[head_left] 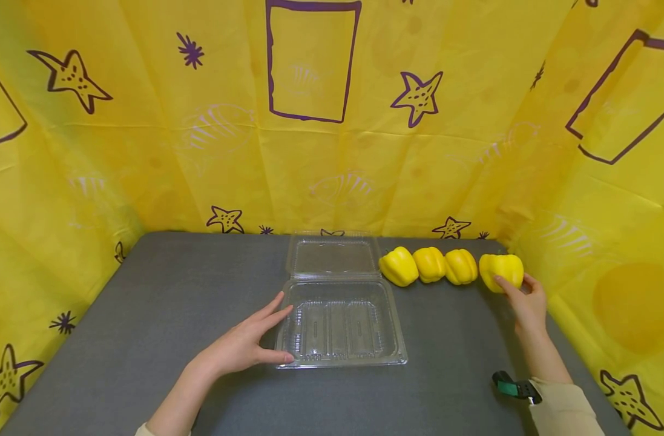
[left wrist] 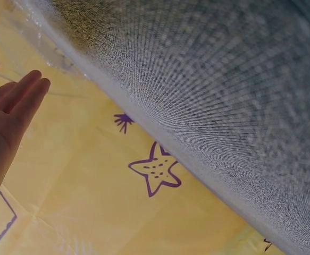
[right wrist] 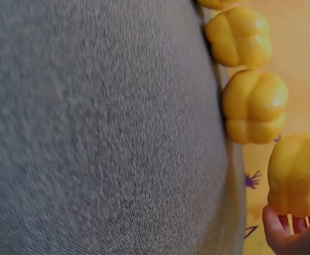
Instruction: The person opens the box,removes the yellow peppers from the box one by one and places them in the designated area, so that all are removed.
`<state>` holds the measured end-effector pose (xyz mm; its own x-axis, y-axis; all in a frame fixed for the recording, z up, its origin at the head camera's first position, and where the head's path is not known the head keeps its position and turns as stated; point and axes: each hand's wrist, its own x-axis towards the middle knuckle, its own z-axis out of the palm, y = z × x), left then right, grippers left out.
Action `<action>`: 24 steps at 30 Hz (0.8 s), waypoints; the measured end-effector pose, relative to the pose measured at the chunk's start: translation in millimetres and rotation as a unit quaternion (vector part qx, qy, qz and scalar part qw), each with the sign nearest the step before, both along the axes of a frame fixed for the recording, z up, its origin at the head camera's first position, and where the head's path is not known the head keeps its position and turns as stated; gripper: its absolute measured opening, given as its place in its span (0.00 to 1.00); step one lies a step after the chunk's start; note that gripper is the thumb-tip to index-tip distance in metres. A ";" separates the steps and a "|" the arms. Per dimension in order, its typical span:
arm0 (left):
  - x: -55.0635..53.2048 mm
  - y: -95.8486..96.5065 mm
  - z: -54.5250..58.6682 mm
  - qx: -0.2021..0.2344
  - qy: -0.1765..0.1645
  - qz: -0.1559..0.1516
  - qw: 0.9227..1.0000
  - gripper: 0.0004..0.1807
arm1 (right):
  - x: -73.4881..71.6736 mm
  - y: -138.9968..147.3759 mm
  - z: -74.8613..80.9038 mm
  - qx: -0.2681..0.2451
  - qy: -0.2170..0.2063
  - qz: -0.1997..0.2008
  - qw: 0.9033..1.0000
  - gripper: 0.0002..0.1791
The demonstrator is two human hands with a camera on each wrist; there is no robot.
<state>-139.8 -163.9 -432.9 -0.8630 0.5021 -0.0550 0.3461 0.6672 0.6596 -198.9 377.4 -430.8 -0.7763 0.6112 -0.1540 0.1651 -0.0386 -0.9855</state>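
Observation:
A clear plastic clamshell container (head_left: 341, 363) lies with its lid (head_left: 334, 257) folded back, toward the far edge of the table. My left hand (head_left: 241, 342) is at the container's left side, fingers spread and fairly straight, with the thumb on the near left corner. In the left wrist view the left hand (left wrist: 8, 114) shows at the left edge. At the far right my right hand (head_left: 528, 303) grips a yellow bell pepper (head_left: 502, 269), thumb on its near side. The right wrist view shows this bell pepper (right wrist: 295, 172) with fingers curled beneath it.
Three more yellow bell peppers stand in a row between the lid and the right hand: a left one (head_left: 399, 267), a middle one (head_left: 430, 264) and a right one (head_left: 461, 267). A grey cloth (head_left: 146, 327) covers the table. Yellow patterned curtains (head_left: 332, 175) hang behind and at both sides.

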 end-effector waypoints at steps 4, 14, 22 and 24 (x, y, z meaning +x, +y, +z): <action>-0.7 0.3 -0.5 0.000 0.001 -0.001 1.000 0.54 | -5.6 7.0 -5.9 0.022 -0.019 0.012 0.999 0.44; -1.5 1.2 -0.6 0.002 -0.005 -0.002 1.000 0.53 | -15.0 14.7 -14.3 0.072 -0.055 0.044 0.995 0.48; -1.0 0.9 -0.8 -0.001 0.001 -0.002 1.000 0.54 | -19.0 16.0 -15.6 0.117 -0.086 0.073 0.987 0.51; -0.8 0.9 -0.7 -0.001 0.001 -0.001 1.000 0.54 | -19.1 15.9 -16.5 0.123 -0.093 0.079 0.985 0.51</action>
<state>-140.6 -163.1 -433.6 -0.8619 0.5042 -0.0539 0.3491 0.6672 0.6580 -218.0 393.2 -447.4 -0.8369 0.5217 -0.1655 0.3292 0.2381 -0.9138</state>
